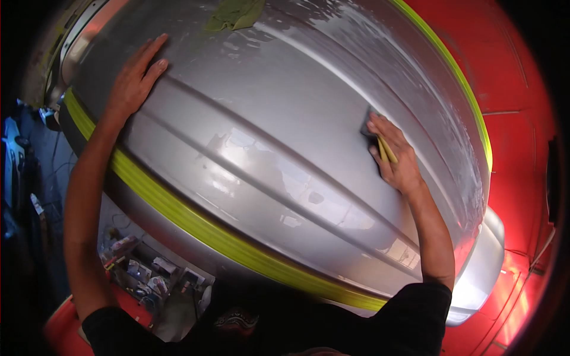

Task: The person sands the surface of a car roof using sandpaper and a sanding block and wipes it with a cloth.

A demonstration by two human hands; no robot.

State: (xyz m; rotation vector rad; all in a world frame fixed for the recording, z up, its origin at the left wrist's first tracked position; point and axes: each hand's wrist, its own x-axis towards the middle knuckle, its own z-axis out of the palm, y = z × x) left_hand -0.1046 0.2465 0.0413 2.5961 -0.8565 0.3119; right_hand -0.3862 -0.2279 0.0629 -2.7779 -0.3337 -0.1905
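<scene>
My left hand lies on the silver vehicle roof, fingers stretched out, holding nothing. Farther right on the same panel, my right hand grips a thin dark-and-yellow pad and presses it to the surface. A dark corner pokes out past the fingertips and a yellow strip shows between the fingers; most of the pad is hidden, so I cannot tell its exact kind. A crumpled green cloth rests near the top of the view. Wet streaks show on the far part of the roof.
Yellow-green tape runs along the near roof edge, with another strip along the far edge. Below left, a cluttered surface holds several small items. Red flooring lies on the right, beside a silver side mirror.
</scene>
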